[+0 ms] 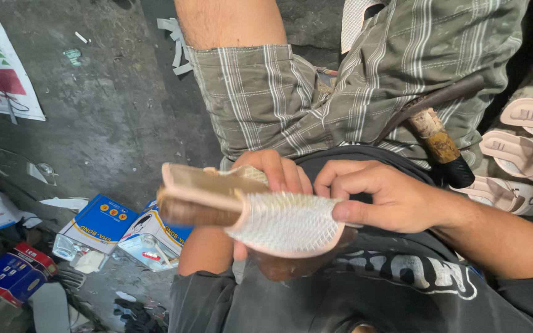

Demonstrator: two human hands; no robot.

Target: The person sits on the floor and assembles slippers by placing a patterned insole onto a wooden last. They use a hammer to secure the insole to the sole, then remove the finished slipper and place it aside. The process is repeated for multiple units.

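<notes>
We sit low over a dark, stained concrete floor (pixel 112 117), our lap in a black printed shirt (pixel 365 290) and grey plaid shorts (pixel 291 98).

Held just above the lap is a pale pink sandal (pixel 248 213): its sole (pixel 202 182) is edged in pink with a tan heel end pointing left, and a white mesh upper (pixel 285 219) wraps the toe end.

Our left hand (pixel 269 179) cups the shoe from behind and below, fingers curled closed over its top edge. Our right hand (pixel 374 197) comes in from the right, thumb pressed against the mesh at the toe, fingers bent above it.

Beyond, a wooden-handled hammer (pixel 436 139) lies across the thigh. Finished pink sandals (pixel 525 154) are stacked at the right; blue adhesive tins (pixel 121 231) and paper scraps (pixel 177 46) lie on the floor at the left.
</notes>
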